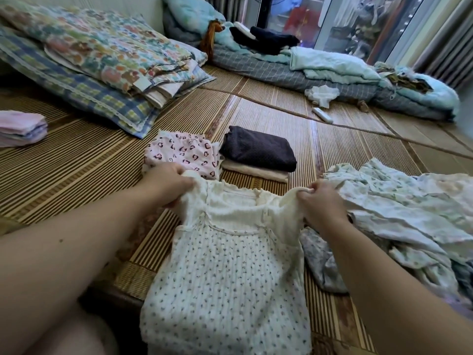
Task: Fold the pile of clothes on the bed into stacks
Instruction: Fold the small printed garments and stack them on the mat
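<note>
You hold the cream dotted top point(230, 265) by its two shoulders. Your left hand point(169, 184) bunches the left shoulder seam and your right hand point(322, 201) pinches the right one, fingers point(313, 187) curled tight into the cloth on both sides. The neckline is stretched between your hands, and the body of the top runs down towards you, its lower part lying on the bamboo mat point(76, 162) of the bed.

This looks like a thin, ribbed knit: light, limp and a little stretchy. It will likely sag and crease wherever you let go, and it will not keep an edge by itself. The shoulder seams are probably your best hold, since they are firmer than the body and keep the top square. Pull only enough to take out the slack, because the frilled neckline could distort.

The unfolded pile point(396, 201) lies just beside your right hand, and its nearest folds touch the top's right edge. Beyond your left hand sits the heart-print stack point(184, 152), very close to your knuckles. The dark stack point(258, 147) rests next to it, a little apart from the neckline.
</note>
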{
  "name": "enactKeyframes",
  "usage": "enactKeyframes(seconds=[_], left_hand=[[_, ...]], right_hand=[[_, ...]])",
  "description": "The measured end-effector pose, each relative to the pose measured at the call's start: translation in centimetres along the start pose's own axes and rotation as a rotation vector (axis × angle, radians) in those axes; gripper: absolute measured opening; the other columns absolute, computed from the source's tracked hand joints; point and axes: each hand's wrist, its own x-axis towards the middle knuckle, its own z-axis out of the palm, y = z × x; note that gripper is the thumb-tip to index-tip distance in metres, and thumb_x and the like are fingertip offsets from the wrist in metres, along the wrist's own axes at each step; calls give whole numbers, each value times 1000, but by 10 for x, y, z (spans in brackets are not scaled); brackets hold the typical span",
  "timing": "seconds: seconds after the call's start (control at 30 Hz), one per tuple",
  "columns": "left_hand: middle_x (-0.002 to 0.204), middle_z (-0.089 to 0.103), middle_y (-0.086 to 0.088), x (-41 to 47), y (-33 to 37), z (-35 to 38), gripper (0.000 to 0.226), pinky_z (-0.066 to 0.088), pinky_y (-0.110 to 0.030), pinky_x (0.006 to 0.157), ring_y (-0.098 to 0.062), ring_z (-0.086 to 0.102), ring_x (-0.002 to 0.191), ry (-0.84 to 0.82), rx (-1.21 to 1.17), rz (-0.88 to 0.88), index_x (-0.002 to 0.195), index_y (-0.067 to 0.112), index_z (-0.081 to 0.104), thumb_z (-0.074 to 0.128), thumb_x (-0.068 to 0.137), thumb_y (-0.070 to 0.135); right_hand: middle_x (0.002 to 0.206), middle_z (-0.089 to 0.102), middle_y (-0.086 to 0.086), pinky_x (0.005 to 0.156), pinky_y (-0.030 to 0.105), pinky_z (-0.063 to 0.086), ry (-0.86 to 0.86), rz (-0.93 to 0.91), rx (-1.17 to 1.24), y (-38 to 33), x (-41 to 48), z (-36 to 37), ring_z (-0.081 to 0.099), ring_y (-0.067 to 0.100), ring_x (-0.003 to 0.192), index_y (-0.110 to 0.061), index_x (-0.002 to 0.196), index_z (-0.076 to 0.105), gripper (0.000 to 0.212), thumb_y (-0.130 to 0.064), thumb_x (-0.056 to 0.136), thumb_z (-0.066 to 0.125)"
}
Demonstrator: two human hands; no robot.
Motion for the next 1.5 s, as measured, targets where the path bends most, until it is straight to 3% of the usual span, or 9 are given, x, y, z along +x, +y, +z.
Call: enactKeyframes(seconds=[0.17,0.37,0.5,0.83,1.1,1.2,1.33,1.43,1.5], left_hand=[[82,76,-3,-14,28,33,26,52,-25,50,-15,71,62,-508,-121,-70,103,22,65,65,87,43],[82,69,1,13,3,41,19,58,-38,74,-18,66,75,-24,94,-75,88,19,71,67,85,38],[87,72,-5,25,-4,52,34,58,-39,81,-23,69,78,-90,142,-248,88,12,72,75,78,44],[91,70,-4,49,28,50,9,59,-40,76,-22,70,82,-222,-77,-30,89,19,65,72,84,19],[84,66,-3,65,61,29,13,50,-21,49,-16,64,72,-8,-115,152,87,15,62,73,81,11],[85,68,-7,47,51,31,10,54,-36,65,-23,65,80,-55,-12,202,87,14,63,71,82,12],[70,65,11,2,23,24,17,45,-26,53,-7,60,65,-35,120,362,74,26,59,72,83,22],[86,70,17,-34,-10,16,21,54,-25,68,1,63,81,-141,212,378,74,35,65,77,77,18],[97,69,21,-48,-29,15,34,49,-19,78,2,61,93,-239,349,354,70,42,64,76,74,10]], right_hand=[[104,63,10,58,28,57,-630,160,275,-34,-22,17,73,22,80,-17,99,59,16,-33,96,56],[94,64,10,55,25,52,-295,215,176,-3,13,15,62,17,71,-6,101,62,13,-14,91,64],[79,71,4,64,31,57,-411,239,47,14,19,39,65,19,68,-12,80,71,21,-30,77,80],[79,70,3,48,21,51,-332,115,201,7,53,25,68,10,63,-14,82,66,8,-7,82,70],[87,67,14,69,35,59,-263,22,426,5,70,-7,66,24,77,-2,93,63,15,2,81,70],[81,64,12,72,43,53,-224,-74,280,19,48,-9,60,24,73,0,90,61,18,-5,78,73],[72,63,-13,50,15,45,-226,-278,56,47,-8,-15,59,0,63,-22,79,60,17,-21,77,77],[96,63,-28,70,3,44,-353,-406,-147,68,-54,-14,59,-5,85,-27,87,63,17,-23,76,76],[115,66,-14,79,7,42,-454,-490,-355,77,-74,-10,61,9,103,-27,89,61,19,-12,79,64]])
